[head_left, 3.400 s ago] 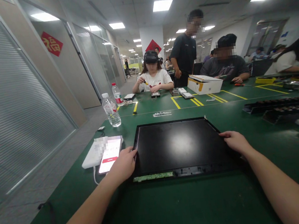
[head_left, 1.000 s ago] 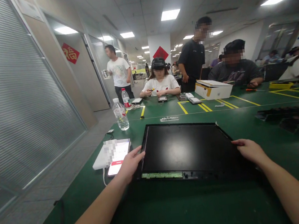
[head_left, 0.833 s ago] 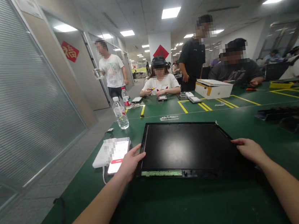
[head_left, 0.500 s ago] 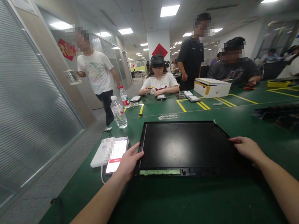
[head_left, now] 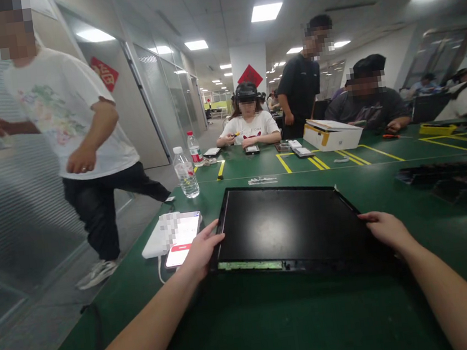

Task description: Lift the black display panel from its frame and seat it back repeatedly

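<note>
A black flat screen panel (head_left: pixel 286 225) lies face up in front of me, with a green circuit strip (head_left: pixel 251 265) along its near edge. My left hand (head_left: pixel 203 248) grips the panel's left edge, thumb on top of the frame. On the right edge, my right hand (head_left: pixel 387 230) holds the frame with its fingers partly hidden beneath. Just left of my left hand are a phone with a lit screen (head_left: pixel 184 243) and a white flat box (head_left: pixel 156 238), a white cable beside them.
Beyond the panel stand a clear water bottle (head_left: pixel 186 175) and a red-capped bottle (head_left: pixel 195 150). A white and yellow box (head_left: pixel 334 135) sits across the green table (head_left: pixel 277 323). Dark parts (head_left: pixel 442 175) lie at the right. Several people are around; one walks at the left.
The person in the white T-shirt at the left has walked much closer and further left. My hands and the panel have hardly moved.
</note>
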Motion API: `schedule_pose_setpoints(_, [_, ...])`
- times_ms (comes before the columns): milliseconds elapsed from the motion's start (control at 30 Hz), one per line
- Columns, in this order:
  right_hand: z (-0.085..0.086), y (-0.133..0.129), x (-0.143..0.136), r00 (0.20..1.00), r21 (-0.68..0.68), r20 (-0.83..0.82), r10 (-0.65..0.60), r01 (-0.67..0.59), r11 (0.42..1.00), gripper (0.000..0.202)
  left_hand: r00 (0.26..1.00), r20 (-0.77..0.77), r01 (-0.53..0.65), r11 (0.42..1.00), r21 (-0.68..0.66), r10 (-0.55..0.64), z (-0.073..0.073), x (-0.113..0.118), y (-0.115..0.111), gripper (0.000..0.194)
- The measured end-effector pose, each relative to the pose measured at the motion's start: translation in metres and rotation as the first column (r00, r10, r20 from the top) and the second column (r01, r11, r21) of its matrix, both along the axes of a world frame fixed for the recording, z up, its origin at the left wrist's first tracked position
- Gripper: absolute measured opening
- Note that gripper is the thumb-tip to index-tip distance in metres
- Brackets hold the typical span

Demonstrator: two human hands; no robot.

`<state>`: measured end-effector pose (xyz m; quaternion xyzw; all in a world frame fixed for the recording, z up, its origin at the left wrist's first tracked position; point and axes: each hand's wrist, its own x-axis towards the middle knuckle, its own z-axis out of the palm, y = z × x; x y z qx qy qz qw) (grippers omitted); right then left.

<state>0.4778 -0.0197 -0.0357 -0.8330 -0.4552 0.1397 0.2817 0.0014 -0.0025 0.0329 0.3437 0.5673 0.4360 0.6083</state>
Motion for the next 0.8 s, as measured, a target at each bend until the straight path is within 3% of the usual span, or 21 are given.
schedule_pose_setpoints(300, [-0.0013,0.0013,0.0028,1.000,-0.008,0.021,0.000,0.000,1.000,0.042,1.000,-0.001,-0.009,1.000,-0.029,0.009,0.0054,0.0030,-0.0021,0.066])
schedule_pose_setpoints(800, [-0.0004,0.0016,0.0031,1.000,-0.018,-0.016,0.015,-0.015,1.000,0.042,0.999,-0.035,-0.011,1.000,-0.010,0.011,0.0002,0.0025,-0.0011,0.067])
